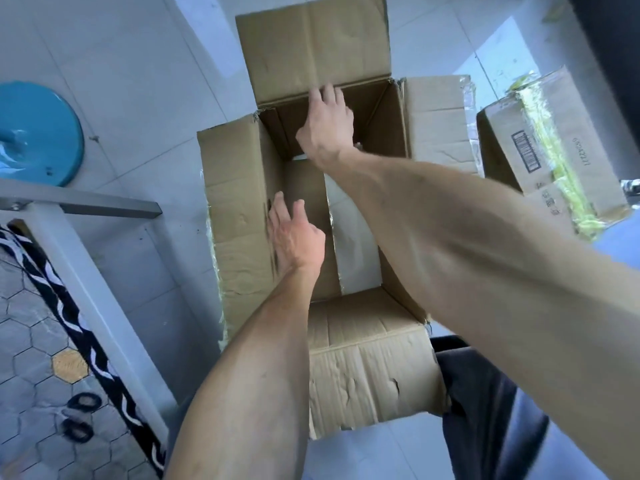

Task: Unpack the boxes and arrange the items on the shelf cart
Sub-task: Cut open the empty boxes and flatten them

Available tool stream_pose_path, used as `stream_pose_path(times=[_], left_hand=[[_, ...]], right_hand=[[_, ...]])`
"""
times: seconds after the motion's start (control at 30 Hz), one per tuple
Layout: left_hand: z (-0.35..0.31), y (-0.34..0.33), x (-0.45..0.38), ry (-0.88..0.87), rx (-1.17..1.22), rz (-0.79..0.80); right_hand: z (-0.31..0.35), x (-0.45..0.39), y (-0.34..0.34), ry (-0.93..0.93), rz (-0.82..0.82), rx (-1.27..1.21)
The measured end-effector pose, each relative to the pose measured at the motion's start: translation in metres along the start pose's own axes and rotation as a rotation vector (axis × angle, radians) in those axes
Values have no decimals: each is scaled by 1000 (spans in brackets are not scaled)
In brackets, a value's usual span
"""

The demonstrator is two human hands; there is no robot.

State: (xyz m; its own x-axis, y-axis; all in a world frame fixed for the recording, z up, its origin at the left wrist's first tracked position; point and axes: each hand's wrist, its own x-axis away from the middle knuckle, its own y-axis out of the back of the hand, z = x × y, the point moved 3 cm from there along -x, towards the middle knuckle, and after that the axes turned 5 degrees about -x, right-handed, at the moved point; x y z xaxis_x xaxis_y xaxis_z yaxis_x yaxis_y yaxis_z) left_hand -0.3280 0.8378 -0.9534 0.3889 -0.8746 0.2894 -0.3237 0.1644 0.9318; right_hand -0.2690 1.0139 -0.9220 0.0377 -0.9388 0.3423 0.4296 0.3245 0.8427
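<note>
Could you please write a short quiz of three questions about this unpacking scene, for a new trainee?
1. True or false: all four flaps of the open box are folded outward.
2. Which hand reaches the far edge of the box opening? A) left hand B) right hand C) neither
3. Fill the blank: the second box, at the right of the open one, is wrapped in clear ____.

Key
1. True.
2. B; the left hand rests at the left inner wall, fingers straight.
3. Tape; this box is not yet opened.
</note>
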Motion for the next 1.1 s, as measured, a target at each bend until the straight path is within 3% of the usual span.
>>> stream_pose_path(times=[0.07,0.2,0.37,0.5,0.57,0.7,0.83,0.93,1.1], left_hand=[[9,10,17,140,78,55],[32,26,60,342,191,128],[59,32,111,542,47,166],[88,19,137,950,104,337],[97,9,144,1024,224,360],[109,6,148,1188,454,243],[125,9,158,1441,841,138],[132,14,164,1398,1068,130],[93,83,138,1172,928,-197]], right_hand=[[-13,45,-18,-112,122,-118],[-50,158,-69,-211,633,-26],[-78,265,-98,-257,964,60],[-78,297,-107,-251,964,52],[-74,301,-109,-152,957,144],[-74,315,-109,-23,1000,354],[-73,323,-104,53,893,444],[-67,321,-90,23,749,409],[-34,313,-53,-73,581,243]])
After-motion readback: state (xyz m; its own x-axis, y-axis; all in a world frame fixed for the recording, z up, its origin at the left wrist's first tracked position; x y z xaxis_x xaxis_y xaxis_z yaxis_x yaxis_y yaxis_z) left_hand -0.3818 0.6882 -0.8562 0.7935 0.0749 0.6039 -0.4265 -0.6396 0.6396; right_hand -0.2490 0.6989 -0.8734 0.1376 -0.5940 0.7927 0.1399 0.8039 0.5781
